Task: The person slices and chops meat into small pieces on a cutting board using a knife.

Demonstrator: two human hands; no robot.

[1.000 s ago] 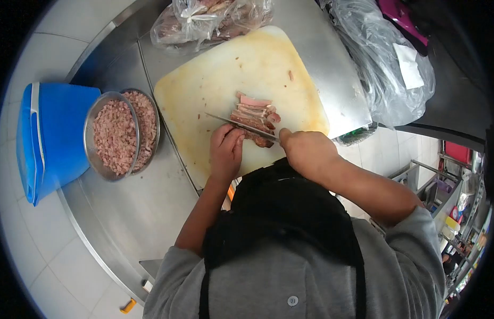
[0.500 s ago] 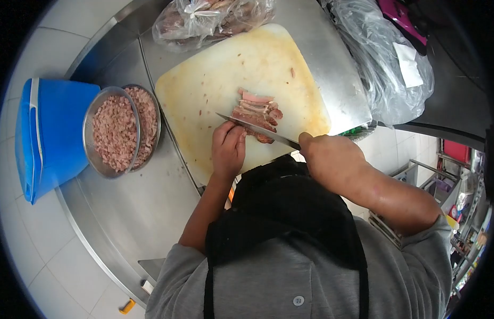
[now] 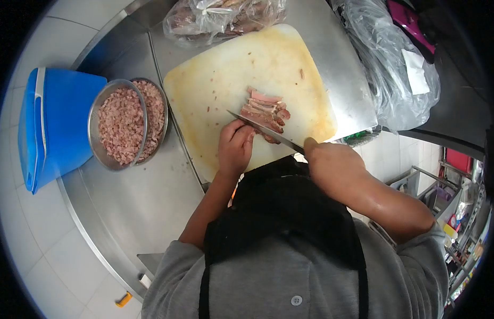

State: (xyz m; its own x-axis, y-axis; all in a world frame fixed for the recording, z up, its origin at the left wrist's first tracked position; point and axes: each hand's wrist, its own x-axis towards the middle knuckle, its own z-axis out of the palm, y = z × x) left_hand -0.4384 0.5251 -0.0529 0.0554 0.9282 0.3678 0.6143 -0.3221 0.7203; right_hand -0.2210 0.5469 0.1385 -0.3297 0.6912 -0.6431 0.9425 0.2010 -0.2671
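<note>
1. Right hand: the knife (image 3: 265,131) is held by its handle in the right hand (image 3: 334,165). The fingers are closed around the handle, which is mostly hidden by them.
2. Left hand: the left hand (image 3: 235,143) is placed at the left end of the meat (image 3: 264,109), close beside the blade. Its fingers are curled and nearly closed; whether a piece is pinched or merely steadied cannot be told.
3. Workpiece: the meat is positioned on the near half of the cutting board (image 3: 204,80), partly divided into strips. The blade is laid obliquely across its near side, with the tip directed to the left and away from the body. A small portion is seen on the near side of the blade.
4. Board: small scraps are scattered over its surface. The board is supported by the metal desk (image 3: 135,212).
5. Left side: diced meat (image 3: 121,127) is contained in a front bowl (image 3: 92,141), by which a rear bowl (image 3: 165,118), also filled, is partly overlapped. A blue container (image 3: 71,122) is located just beside them.
6. Far side: a tied plastic bag (image 3: 220,21) filled with meat is set by the board's far edge.
</note>
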